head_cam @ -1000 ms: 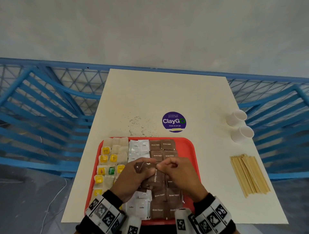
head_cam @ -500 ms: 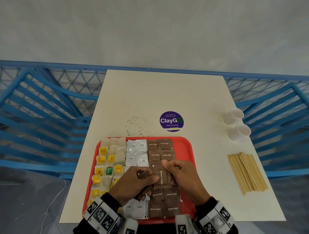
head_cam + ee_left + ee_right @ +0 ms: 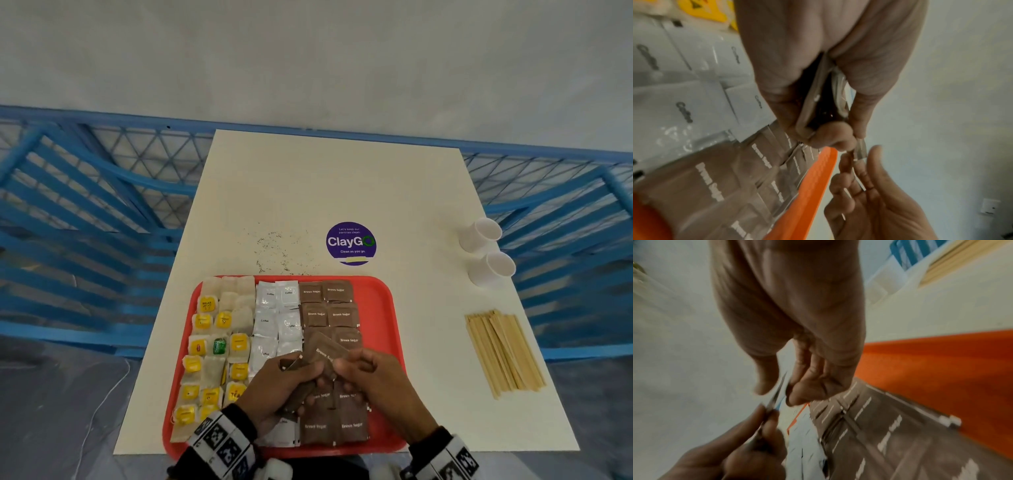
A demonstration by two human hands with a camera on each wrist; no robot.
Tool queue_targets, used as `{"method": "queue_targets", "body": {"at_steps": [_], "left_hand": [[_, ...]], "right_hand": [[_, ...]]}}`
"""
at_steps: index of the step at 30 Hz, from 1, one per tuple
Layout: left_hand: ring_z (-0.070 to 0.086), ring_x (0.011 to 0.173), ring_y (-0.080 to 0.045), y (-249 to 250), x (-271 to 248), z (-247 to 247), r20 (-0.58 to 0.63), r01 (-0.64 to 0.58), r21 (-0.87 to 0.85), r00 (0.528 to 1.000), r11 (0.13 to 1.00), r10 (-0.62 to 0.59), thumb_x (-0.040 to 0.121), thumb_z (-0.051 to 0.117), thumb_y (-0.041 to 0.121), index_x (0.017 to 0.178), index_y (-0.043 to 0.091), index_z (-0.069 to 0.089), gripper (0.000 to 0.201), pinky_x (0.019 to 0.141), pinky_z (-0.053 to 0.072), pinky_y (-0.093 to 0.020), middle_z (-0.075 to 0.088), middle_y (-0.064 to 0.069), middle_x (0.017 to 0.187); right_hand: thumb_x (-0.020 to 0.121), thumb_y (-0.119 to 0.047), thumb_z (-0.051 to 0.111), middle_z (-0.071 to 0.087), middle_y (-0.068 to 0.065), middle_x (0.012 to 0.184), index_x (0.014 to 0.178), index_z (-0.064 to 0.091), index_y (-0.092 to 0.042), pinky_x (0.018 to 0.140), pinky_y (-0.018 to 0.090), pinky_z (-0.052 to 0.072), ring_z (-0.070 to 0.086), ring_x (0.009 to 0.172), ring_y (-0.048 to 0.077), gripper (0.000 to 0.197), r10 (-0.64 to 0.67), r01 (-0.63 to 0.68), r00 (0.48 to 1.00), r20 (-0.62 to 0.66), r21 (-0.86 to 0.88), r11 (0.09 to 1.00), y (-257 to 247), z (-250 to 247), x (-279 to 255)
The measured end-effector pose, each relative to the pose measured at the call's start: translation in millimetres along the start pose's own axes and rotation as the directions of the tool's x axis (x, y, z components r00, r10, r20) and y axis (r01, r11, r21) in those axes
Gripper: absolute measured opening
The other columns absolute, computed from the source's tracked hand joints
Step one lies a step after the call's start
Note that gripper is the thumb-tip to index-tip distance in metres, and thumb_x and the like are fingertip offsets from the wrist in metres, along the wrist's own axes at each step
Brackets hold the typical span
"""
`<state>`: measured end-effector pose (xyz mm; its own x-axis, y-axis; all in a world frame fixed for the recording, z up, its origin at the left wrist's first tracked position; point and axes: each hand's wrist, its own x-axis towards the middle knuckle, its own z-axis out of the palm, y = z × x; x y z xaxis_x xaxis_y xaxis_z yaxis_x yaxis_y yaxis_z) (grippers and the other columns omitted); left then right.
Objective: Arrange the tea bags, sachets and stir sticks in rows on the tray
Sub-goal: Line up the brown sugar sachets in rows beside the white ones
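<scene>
Over a cream worktop (image 3: 308, 192), my left hand (image 3: 287, 387) holds spare sachets; my right hand (image 3: 370, 377) pinches one brown sugar sachet (image 3: 323, 353): light, limp, slippery, best held by its edge.

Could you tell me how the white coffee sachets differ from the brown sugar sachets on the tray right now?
The coffee sachets are white; the brown sugar sachets are brown with pale lettering. The coffee sachets all lie flat, while some brown sugar sachets are lifted: the left hand grips a stack and the right hand pinches one tilted above the tray. The coffee column sits left of the sugar column. Both stand in double columns.
</scene>
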<state>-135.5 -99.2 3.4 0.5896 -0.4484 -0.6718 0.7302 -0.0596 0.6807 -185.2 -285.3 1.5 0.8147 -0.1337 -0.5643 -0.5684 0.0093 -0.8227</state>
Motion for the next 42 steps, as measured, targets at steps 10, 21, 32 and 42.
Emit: {"method": "queue_targets", "body": {"at_steps": [10, 21, 32, 42], "left_hand": [[0.065, 0.090, -0.003, 10.9, 50.6, -6.7, 0.058, -0.231, 0.831, 0.941, 0.506, 0.333, 0.095, 0.063, 0.021, 0.113, 0.025, 0.072, 0.021, 0.087, 0.052, -0.025, 0.073, 0.008, 0.106], [0.062, 0.117, -0.025, -9.6, 76.0, -17.4, 0.076, -0.136, 0.954, 0.972, 0.268, 0.224, 0.096, 0.054, 0.026, 0.136, 0.039, 0.056, 0.042, 0.100, 0.051, -0.040, 0.064, 0.002, 0.131], [0.062, 0.059, -0.025, 40.7, 25.9, -9.3, 0.046, 0.057, -0.238, 0.998, 0.970, -0.048, 0.100, 0.041, 0.052, 0.119, 0.004, 0.066, 0.057, 0.046, 0.050, -0.027, 0.067, -0.021, 0.084], [0.067, 0.071, -0.027, 45.5, 3.7, 7.1, 0.094, -0.078, -0.084, 0.992, 0.993, 0.085, 0.096, 0.054, 0.049, 0.109, 0.007, 0.071, 0.047, 0.061, 0.058, -0.037, 0.069, -0.016, 0.087]], "right_hand": [[0.088, -0.015, 0.073, 0.067, -0.004, 0.063, 0.081, 0.076, -0.008, 0.057, 0.015, 0.044, 0.055, 0.055, 0.004, 0.010, 0.008, -0.034, 0.990, -0.142, -0.182, 0.983, 8.4, -50.8, 65.3], [0.082, -0.023, 0.079, 0.073, -0.007, 0.074, 0.066, 0.070, -0.019, 0.064, 0.019, 0.047, 0.065, 0.070, 0.008, 0.018, 0.015, -0.105, 0.968, -0.249, -0.353, 0.930, 34.2, -40.0, 86.0], [0.079, -0.046, 0.077, 0.062, -0.010, 0.083, 0.102, 0.061, -0.032, 0.065, 0.015, 0.044, 0.057, 0.070, -0.004, 0.031, -0.264, 0.225, 0.963, -0.058, -0.372, 0.900, -55.7, -6.3, 9.7], [0.081, -0.007, 0.076, 0.068, -0.013, 0.065, 0.076, 0.068, -0.030, 0.059, 0.013, 0.048, 0.062, 0.058, -0.001, 0.025, -0.374, 0.359, 0.927, 0.043, -0.400, 0.843, -63.3, 26.0, -5.4]]}}
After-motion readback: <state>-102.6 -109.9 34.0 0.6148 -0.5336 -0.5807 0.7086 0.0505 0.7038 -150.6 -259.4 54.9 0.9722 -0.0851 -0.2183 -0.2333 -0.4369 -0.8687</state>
